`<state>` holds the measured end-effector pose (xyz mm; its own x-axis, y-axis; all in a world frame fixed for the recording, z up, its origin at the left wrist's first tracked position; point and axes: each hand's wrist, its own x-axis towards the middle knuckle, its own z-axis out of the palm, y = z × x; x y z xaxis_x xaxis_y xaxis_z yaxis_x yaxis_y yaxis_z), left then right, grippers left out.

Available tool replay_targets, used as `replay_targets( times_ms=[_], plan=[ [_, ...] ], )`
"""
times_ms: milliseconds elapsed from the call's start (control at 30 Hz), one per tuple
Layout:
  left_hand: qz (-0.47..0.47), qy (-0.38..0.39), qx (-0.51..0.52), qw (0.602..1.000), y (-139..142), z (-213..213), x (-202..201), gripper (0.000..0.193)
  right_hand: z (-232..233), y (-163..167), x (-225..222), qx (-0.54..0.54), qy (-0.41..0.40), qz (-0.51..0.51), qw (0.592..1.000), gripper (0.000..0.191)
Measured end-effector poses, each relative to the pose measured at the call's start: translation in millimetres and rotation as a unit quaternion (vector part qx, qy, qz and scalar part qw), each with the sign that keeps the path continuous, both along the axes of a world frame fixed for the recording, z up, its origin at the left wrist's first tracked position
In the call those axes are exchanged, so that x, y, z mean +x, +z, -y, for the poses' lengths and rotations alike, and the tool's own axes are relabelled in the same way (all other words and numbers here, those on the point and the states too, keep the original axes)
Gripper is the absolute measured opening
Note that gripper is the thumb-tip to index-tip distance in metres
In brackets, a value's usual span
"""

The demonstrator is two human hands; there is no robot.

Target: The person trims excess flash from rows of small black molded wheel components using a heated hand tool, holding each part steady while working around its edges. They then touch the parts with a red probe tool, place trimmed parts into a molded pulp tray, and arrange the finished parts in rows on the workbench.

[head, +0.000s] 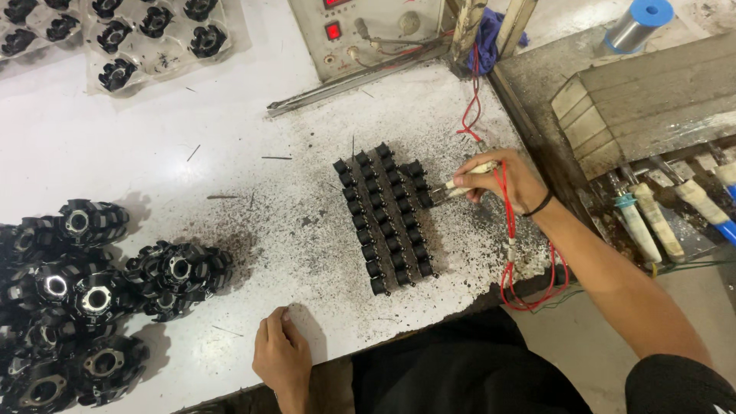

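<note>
My right hand (pixel 506 182) grips a pale soldering pen (pixel 468 178) with a red wire (pixel 509 230) running from it; its tip touches the right edge of a block of small black components (pixel 385 218) set in rows on the white table (pixel 230 153). My left hand (pixel 280 354) rests flat on the table's near edge, fingers loosely curled, holding nothing. It lies between the block and a pile of round black finned parts (pixel 92 299) at the left.
A grey control box (pixel 368 31) with a red light stands at the back. Clear trays of black parts (pixel 123 34) lie at the top left. At the right are a wooden block (pixel 652 100), a solder spool (pixel 635 23) and several tool handles (pixel 675 207).
</note>
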<state>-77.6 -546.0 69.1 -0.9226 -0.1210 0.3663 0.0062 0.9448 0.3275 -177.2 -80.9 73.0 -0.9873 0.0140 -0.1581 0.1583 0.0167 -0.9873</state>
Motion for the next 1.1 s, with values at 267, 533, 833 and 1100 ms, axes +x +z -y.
replay_targets(
  times_ms=[267, 533, 833, 1100],
  plan=[
    [-0.003, 0.003, 0.002, 1.0, -0.3, 3.2, -12.1, 0.015, 3.4, -14.3, -21.6, 0.028, 0.017, 0.015, 0.999, 0.02],
    [-0.002, -0.015, 0.0, 1.0, 1.3, 5.7, -7.0, 0.012, 2.4, 1.1, -12.7, 0.054, 0.046, -0.051, 0.996, 0.018],
    [0.013, 0.002, 0.017, 1.0, 6.0, 1.4, -22.4, 0.011, 5.6, -9.7, -50.2, -0.002, -0.009, -0.005, 1.0, 0.019],
    [0.016, -0.005, 0.011, 1.0, 7.9, 10.0, -26.9, 0.012, 9.9, -3.3, -57.0, 0.06, 0.03, -0.024, 0.997, 0.02]
  ],
)
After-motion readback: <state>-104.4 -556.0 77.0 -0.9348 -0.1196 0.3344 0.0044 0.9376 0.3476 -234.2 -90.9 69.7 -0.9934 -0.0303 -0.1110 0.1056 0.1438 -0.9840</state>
